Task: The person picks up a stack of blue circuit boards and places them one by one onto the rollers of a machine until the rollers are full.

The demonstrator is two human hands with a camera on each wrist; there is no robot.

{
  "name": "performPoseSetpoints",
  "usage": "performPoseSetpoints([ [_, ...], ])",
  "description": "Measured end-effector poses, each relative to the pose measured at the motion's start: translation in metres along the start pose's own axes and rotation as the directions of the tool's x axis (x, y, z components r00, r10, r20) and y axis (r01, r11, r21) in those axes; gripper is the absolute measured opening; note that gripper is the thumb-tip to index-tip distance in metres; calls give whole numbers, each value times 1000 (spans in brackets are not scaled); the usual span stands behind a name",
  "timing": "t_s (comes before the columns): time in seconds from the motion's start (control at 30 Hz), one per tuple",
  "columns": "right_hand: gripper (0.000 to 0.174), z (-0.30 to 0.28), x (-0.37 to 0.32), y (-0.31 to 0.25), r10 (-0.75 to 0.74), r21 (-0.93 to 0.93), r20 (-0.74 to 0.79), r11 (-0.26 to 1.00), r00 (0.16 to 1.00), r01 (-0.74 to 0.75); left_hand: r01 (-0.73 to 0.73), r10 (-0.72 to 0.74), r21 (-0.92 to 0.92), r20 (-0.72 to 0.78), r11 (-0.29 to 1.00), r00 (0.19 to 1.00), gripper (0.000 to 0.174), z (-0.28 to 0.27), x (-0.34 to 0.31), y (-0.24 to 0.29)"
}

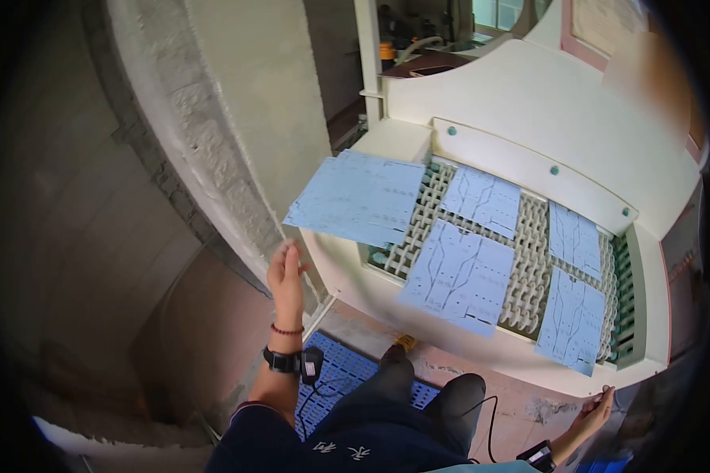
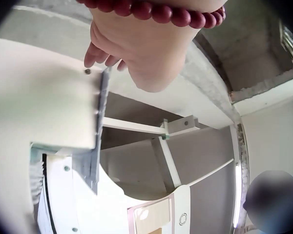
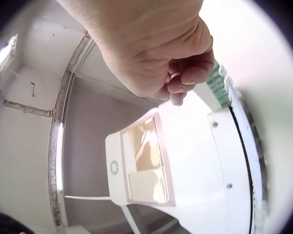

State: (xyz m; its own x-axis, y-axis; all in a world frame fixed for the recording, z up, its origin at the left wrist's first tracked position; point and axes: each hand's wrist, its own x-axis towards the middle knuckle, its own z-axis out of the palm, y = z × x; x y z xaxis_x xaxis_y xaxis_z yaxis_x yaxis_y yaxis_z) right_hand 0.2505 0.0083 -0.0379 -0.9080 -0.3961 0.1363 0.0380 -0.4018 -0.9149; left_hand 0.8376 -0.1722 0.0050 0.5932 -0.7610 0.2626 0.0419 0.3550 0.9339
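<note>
your left hand (image 1: 285, 276), fingers bent and slightly apart, is just beside the stack (image 1: 356, 197), your right hand (image 1: 590, 416), fingers loosely curled together, is near the machine's (image 1: 521, 102) front edge, and four blue sheets (image 1: 459, 276) lie on the rollers (image 1: 528, 296).

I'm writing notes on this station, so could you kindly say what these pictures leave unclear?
- Fine marks on the blue panels: too small, head view.
- Number of pieces in the blue stack: they overlap, head view.
- Whether the right hand holds anything: curled fingers hide its palm, right wrist view.
- White links beneath the panels: covered, head view.
</note>
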Motion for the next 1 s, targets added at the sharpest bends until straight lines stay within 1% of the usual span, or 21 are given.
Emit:
performPoseSetpoints([
  [0.03,20,17,-10,-3,2,5,14,1000,1000,-2,-168,169,99,-2,981,986,32,-3,12,5],
  [0.07,20,33,-19,-7,10,22,124,1000,992,-13,-172,174,98,-13,980,985,32,-3,22,12],
  [0.1,20,46,-24,-10,13,38,230,999,973,-22,-280,284,298,30,913,958,36,-1,29,24],
  [0.13,19,58,-29,-6,38,-7,296,999,954,-38,-372,375,480,96,794,922,39,2,36,32],
  [0.17,19,71,-34,-1,67,-38,388,998,919,-57,-370,376,477,88,797,923,39,4,45,37],
  [0.2,19,92,-47,-2,98,-71,474,995,875,-72,-455,431,669,217,588,876,43,7,52,41],
  [0.23,19,112,-61,-4,129,-132,570,989,812,-64,-515,442,792,354,326,824,48,8,55,42],
  [0.27,19,133,-76,-7,161,-188,653,981,740,-47,-514,448,791,347,332,824,48,9,56,41],
  [0.33,18,168,-106,-10,199,-235,757,972,622,-26,-490,341,847,408,205,847,58,15,62,35],
  [0.37,18,183,-119,-12,191,-229,804,973,563,-4,-493,353,844,404,213,844,58,16,65,33],
  [0.4,19,197,-129,-14,185,-222,847,975,499,17,-470,315,851,391,233,864,59,16,67,32],
  [0.43,19,208,-137,-15,173,-213,850,977,497,25,-446,276,859,378,250,884,61,15,68,32],
  [0.5,18,229,-148,-15,228,-244,922,970,312,11,-432,273,859,361,274,892,61,15,68,35],
  [0.53,18,240,-151,-15,224,-241,924,970,309,18,-419,258,860,351,292,900,61,15,66,37],
  [0.57,18,251,-155,-14,271,-291,921,956,280,34,-416,260,860,346,296,901,61,15,64,38],
  [0.63,18,274,-159,-10,316,-340,914,939,254,54,-445,329,872,366,206,870,61,15,60,38],
  [0.7,20,300,-162,-2,377,-392,907,919,186,46,-460,360,870,377,178,853,60,16,54,35],
  [0.83,26,350,-172,15,344,-352,925,936,160,18,-496,409,861,414,116,814,58,16,43,40],
  [0.9,29,370,-178,20,414,-412,888,910,199,-57,-512,429,853,427,100,796,57,16,36,42],
  [0.93,29,379,-180,23,411,-409,890,911,197,-54,-530,445,844,445,83,777,56,17,33,42],
  [1.0,28,392,-184,31,452,-433,865,892,217,-130,-549,459,832,458,80,761,55,18,27,46],
])
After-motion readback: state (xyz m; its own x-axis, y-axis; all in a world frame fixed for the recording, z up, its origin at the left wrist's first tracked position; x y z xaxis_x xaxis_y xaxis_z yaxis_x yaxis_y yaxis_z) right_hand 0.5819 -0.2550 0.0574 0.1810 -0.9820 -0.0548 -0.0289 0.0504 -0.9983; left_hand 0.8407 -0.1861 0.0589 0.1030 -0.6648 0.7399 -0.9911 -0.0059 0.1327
